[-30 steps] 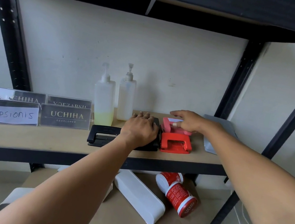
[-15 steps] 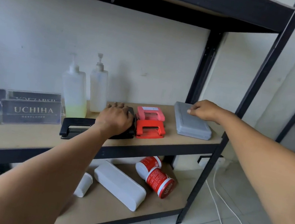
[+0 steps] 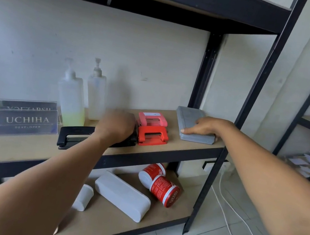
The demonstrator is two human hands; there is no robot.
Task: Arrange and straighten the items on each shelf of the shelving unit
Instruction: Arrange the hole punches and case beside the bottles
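Left hand (image 3: 115, 126) curled over the right end of a long black plastic hole punch (image 3: 77, 137), gripping it; punch lying flat along the front of the middle wooden shelf (image 3: 21, 148), its right end touching a small red metal hole punch (image 3: 151, 138). Right hand (image 3: 206, 127) spread over a flat grey rectangular case (image 3: 192, 121), thumb along the case's left edge, other fingers wrapped round its right side, holding it; case lying flat at the right end of the same shelf, near the black metal upright (image 3: 224, 153). Just behind the red punch, touching it, a pink hole punch (image 3: 152, 118) with a white label on top. Further left, at the back, two tall clear plastic pump bottles (image 3: 72, 99) upright side by side, the left one with yellowish liquid at the bottom. At the shelf's left end, dark acrylic name plates (image 3: 26, 121), the front one reading "UCHIHA DEVELOPER". On the lower shelf (image 3: 111, 227), a long white rounded box (image 3: 122, 195) lying aslant, a small white tub (image 3: 83, 197) beside it on the left, and two red-and-white round canisters (image 3: 164, 190) on their sides, touching.
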